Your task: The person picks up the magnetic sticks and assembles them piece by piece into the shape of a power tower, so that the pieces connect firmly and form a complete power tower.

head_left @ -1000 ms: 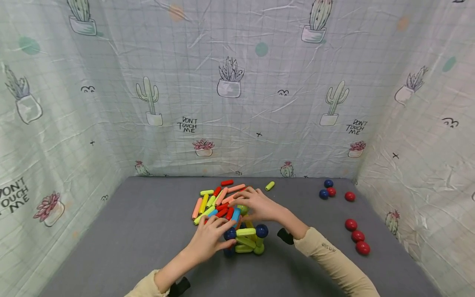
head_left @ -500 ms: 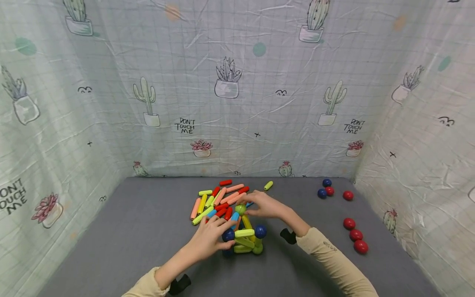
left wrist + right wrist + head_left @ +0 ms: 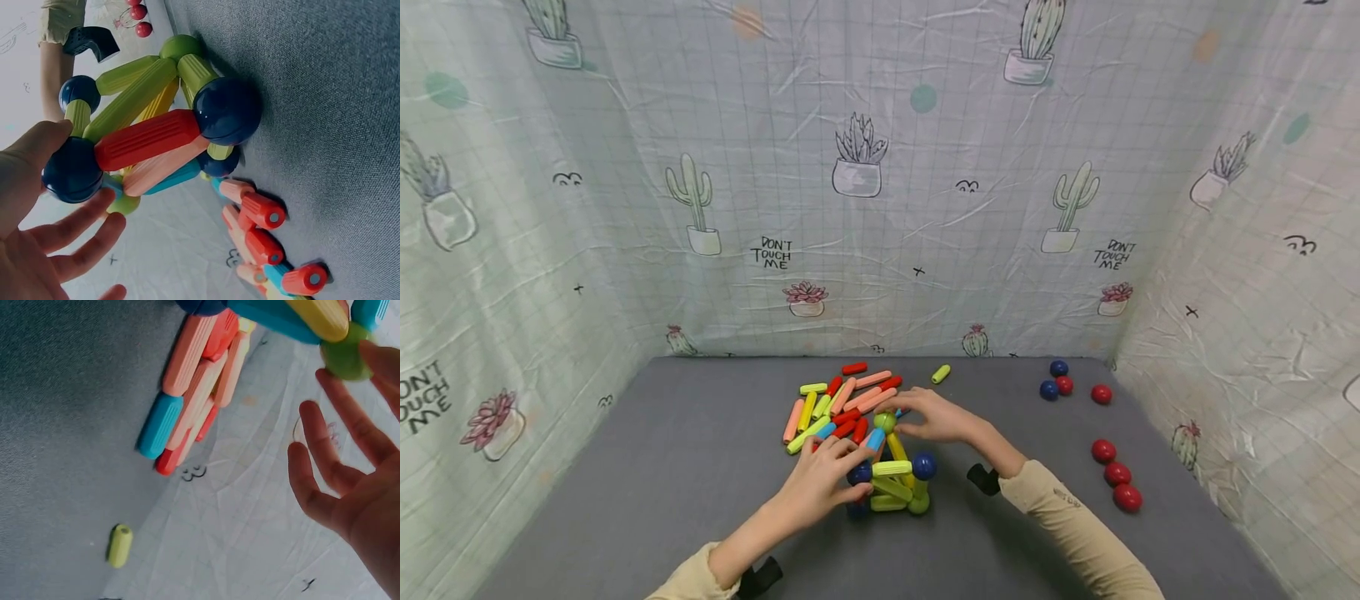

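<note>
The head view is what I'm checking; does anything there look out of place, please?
Mildly: one yellow-green rod lies alone toward the back, apart from the pile of loose rods. The held ball-and-rod structure shows no visible damage.

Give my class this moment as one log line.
left hand: holds navy ball; right hand: pinches green ball; both balls: joined to rod structure; loose rods: beyond it

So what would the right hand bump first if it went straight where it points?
First, the green ball the right hand pinches; beyond it, perhaps the salmon-pink sticks, though depth is unclear.
</note>
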